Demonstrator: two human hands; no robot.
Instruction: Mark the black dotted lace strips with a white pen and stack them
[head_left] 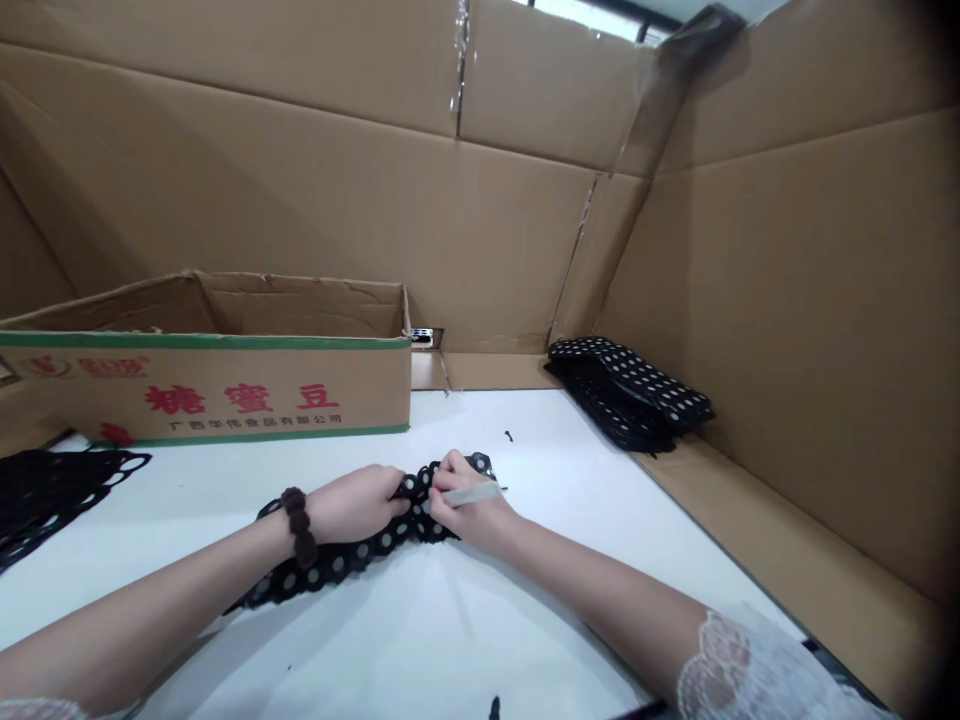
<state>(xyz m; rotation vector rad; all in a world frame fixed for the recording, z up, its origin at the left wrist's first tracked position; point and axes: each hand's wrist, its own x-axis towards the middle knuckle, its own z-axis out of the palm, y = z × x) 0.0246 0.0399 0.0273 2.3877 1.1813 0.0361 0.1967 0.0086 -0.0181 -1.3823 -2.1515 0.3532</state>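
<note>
A strip of black fabric with white polka dots (337, 565) lies slantwise on the white table, bunched up at its upper right end. My left hand (358, 505), with a dark beaded band on the wrist, is closed on the fabric near that bunched part. Close beside it, my right hand (474, 512) is closed around a thin, whitish, translucent stick-like tool (472, 493). Its fingertips meet the gathered cloth, and the tool's tip is hidden there. A bit of the dotted fabric shows beyond the right fingers.
A cardboard box (247, 390) with red lettering stands at the back left. Folded black dotted fabric (630, 385) is piled at the right. Black openwork cloth (60, 495) lies at the left edge. Tall cardboard walls (322, 200) enclose the white table (390, 640). Small black scraps (508, 436) dot it.
</note>
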